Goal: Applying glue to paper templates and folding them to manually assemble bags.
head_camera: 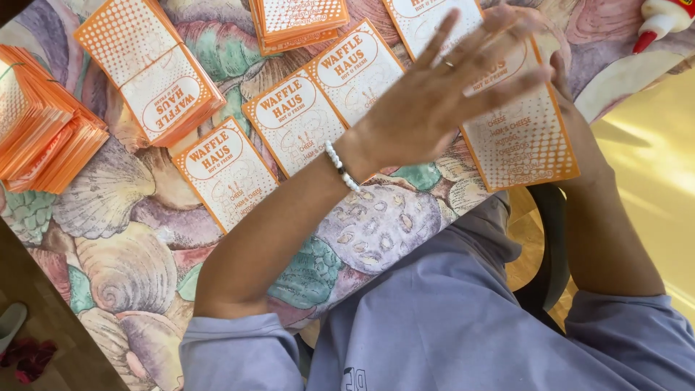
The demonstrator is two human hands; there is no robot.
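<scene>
On the shell-patterned tablecloth [130,239], right at the near edge of the table, lies the orange-and-white printed card [525,137] I am working on. My left hand [441,94] hovers flat over its upper part with the fingers spread and straight, a bead bracelet [342,166] at the wrist. My right hand [561,80] is mostly hidden behind the card's far side; it seems to touch that edge, but I cannot tell how its fingers sit.

The card looks light, thin and fairly stiff, like coated paperboard, so I judge it will slide easily on the cloth and bend or crease if pressed hard. The best hold would be along a long edge, thumb under and fingers on top, since its near corner already hangs over the table edge.

Room is tight to the left: a row of matching cards [289,119] lies just beside it, with card stacks [43,123] farther left and more stacks [297,22] at the top. A glue bottle [662,22] sits at the upper right. The open space is toward my lap and to the right, past the table edge.
</scene>
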